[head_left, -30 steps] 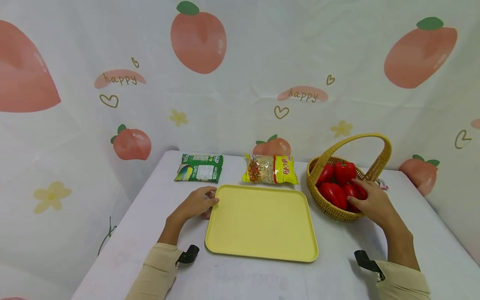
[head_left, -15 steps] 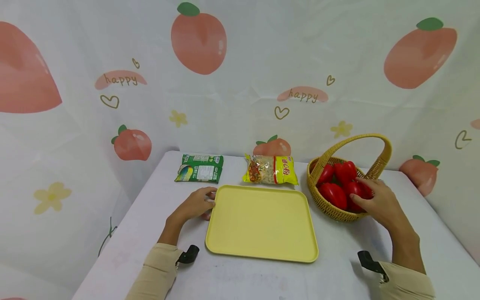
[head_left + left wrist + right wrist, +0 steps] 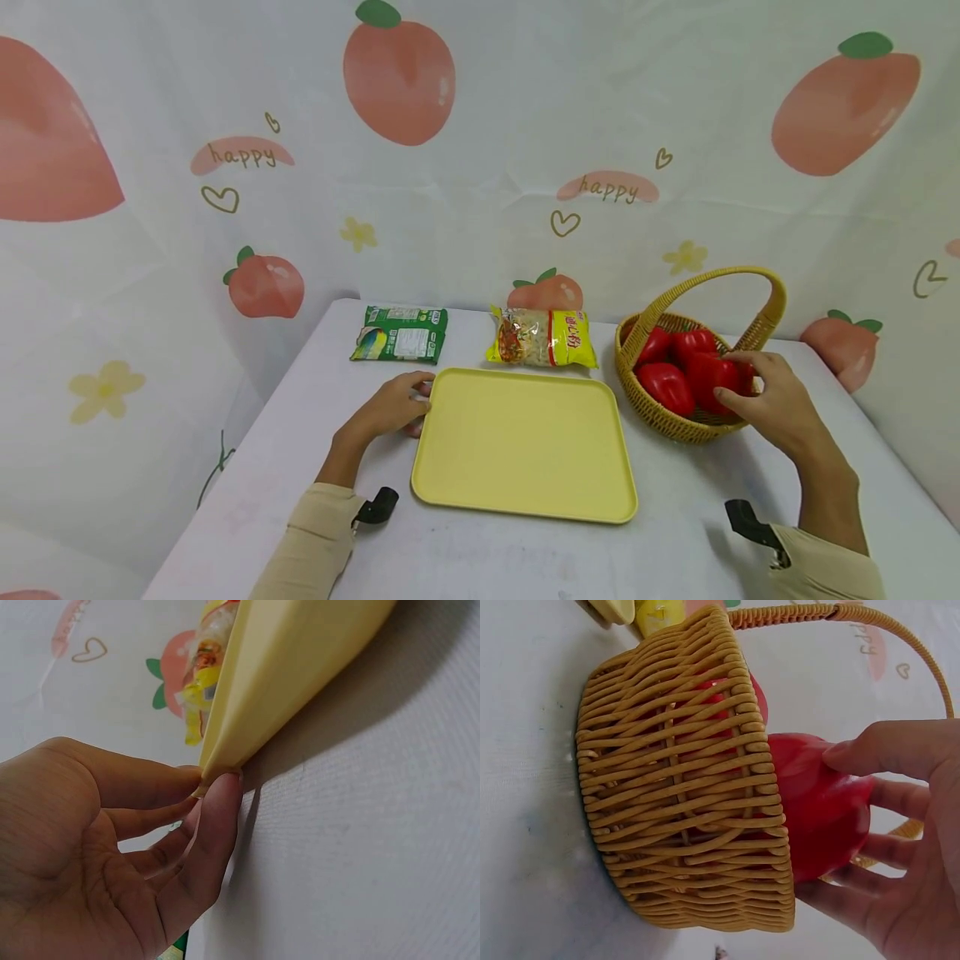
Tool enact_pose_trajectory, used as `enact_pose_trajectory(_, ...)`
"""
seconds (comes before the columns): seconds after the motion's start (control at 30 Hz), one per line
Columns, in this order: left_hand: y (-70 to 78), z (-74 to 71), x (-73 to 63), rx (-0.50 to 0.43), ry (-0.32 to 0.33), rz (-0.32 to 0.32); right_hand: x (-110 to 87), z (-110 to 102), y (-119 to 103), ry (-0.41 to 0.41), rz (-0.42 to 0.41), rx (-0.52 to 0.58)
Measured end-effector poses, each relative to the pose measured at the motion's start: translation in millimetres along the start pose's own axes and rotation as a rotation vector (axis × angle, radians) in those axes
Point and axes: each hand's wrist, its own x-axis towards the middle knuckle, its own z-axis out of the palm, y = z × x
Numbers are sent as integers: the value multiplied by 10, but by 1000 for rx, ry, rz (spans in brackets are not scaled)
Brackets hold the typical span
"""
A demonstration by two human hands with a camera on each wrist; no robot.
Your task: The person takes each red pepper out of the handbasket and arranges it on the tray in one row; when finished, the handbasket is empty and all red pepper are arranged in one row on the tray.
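Note:
A wicker basket [image 3: 675,427] with an arched handle stands at the back right and holds several red bell peppers [image 3: 664,388]. My right hand [image 3: 776,404] grips one red bell pepper [image 3: 821,806] at the basket's rim, thumb on one side and fingers spread around the other. Part of this pepper is hidden behind the wicker wall. In the middle of the table lies a yellow rectangular tray [image 3: 525,446]. My left hand [image 3: 393,406] pinches its left edge near the far corner; the left wrist view shows thumb and index finger at the rim.
Behind the tray lie a green packet [image 3: 400,335] and a yellow packet [image 3: 542,337] with a see-through window. The white table [image 3: 480,558] ends at a hanging cloth [image 3: 480,167] printed with peaches.
My right hand has shifted slightly right and toward me within the basket. The peppers have moved, the gripped one now showing larger at the rim. The left hand and tray stay put.

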Motion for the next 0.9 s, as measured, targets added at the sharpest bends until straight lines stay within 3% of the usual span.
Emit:
enact_pose_trajectory(0.6,3,0,3,-32,-5,-10,-35,-28,-73,65,40,71)
enact_pose_trajectory(0.77,10,-4,-9,-30,-6,-13,-49,-75,-109,65,17,89)
enact_pose_trajectory(0.9,21,-14,-17,-47,-13,-18,-74,-111,-144,122,-23,101)
